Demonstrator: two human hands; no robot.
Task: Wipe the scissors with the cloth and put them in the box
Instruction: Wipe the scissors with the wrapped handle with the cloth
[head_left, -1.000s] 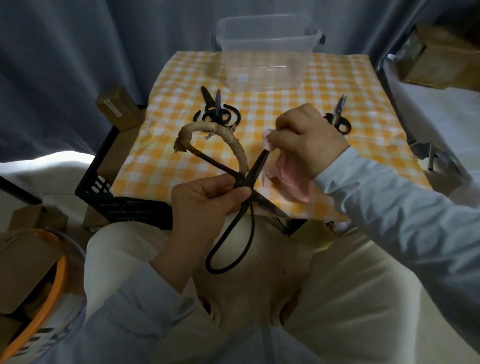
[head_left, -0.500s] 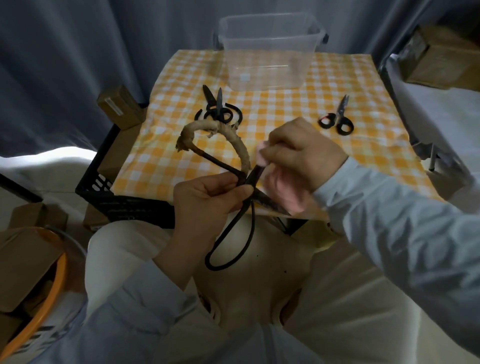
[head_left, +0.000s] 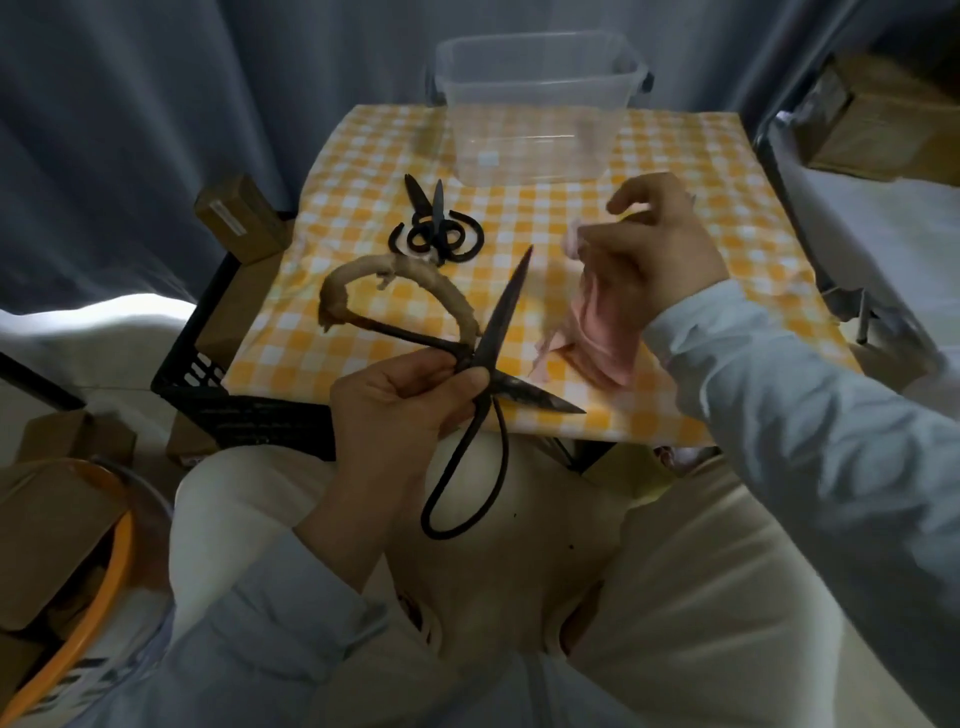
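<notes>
Since half a sec ago the right hand has come off the blade and took the cloth w/ it. The upper blade's bare now, and that hand sits up and to the right of its tip, not touching the big scissors.

Biggest first: the table w/ the yellow check cover spreads out beyond both hands. The clear plastic box stands at its far end, well past the right hand.

The left hand is clamped round the big scissors at the pivot. Blades are spread wide: one points up and away from that hand, the other sticks out to its right, ending below the hanging cloth. The tan-wrapped loop arcs up-left of the hand, and the plain black loop hangs under it.

The cloth is pink and bunched, dangling below the right hand. It's blurry, but thumb + lower fingers look curled on it w/ the index finger lifted.

The small black scissors lie on the table beyond the left hand, just past the wrapped loop. Prob two pairs stacked, can't tell for sure.
</notes>
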